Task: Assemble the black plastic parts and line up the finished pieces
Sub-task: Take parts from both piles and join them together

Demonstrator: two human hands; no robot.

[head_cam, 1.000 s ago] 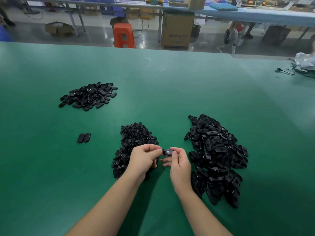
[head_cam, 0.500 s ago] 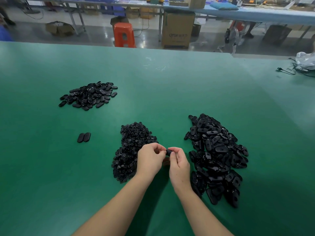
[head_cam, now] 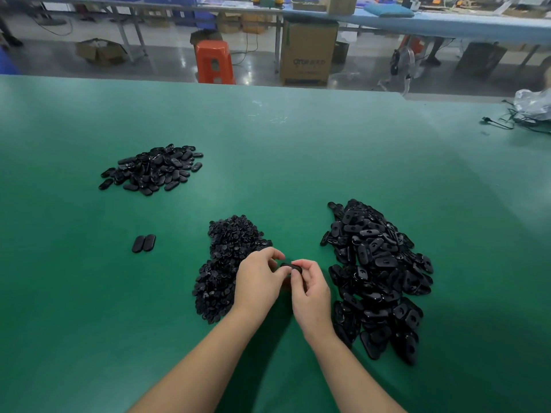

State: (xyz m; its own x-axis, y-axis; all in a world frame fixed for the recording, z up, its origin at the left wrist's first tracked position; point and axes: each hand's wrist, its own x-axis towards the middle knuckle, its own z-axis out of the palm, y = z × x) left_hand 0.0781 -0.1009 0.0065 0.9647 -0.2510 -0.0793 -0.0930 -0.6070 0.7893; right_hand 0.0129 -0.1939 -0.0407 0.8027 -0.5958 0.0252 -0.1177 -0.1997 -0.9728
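- Both hands meet over the green table [head_cam: 298,162], btwn two heaps, fingers curled onto one small black part [head_cam: 290,267].
- Left hand [head_cam: 258,281]: thumb + forefinger pinch the part's left end; rest of the fingers curled under.
- Right hand [head_cam: 310,289]: thumb + forefinger pinch the right end, other fingers loosely bent.
- Part is mostly hidden by fingertips – can't tell if it's one piece or two pressed together.
- Just left of the hands: heap of small round-ish black pieces [head_cam: 228,263], partly behind the left hand.
- Right of the hands: bigger heap of oval black shells [head_cam: 378,272] w/ holes in them (glossy, lying every which way).
- Far left, well apart: third pile of smooth black ovals [head_cam: 152,169].
- Near left: two finished ovals [head_cam: 143,243] lying side by side, touching, on bare table.
- Beyond the table edge: orange plastic stool [head_cam: 214,62] & a cardboard box [head_cam: 308,53]; print on the box reads roughly "QTOP" + blurred characters – not sure of it.
- Far right corner: black cable [head_cam: 496,123] and a crumpled clear bag [head_cam: 533,104].
- Back: long blue-topped bench [head_cam: 447,23], stuff on it too blurred to name.
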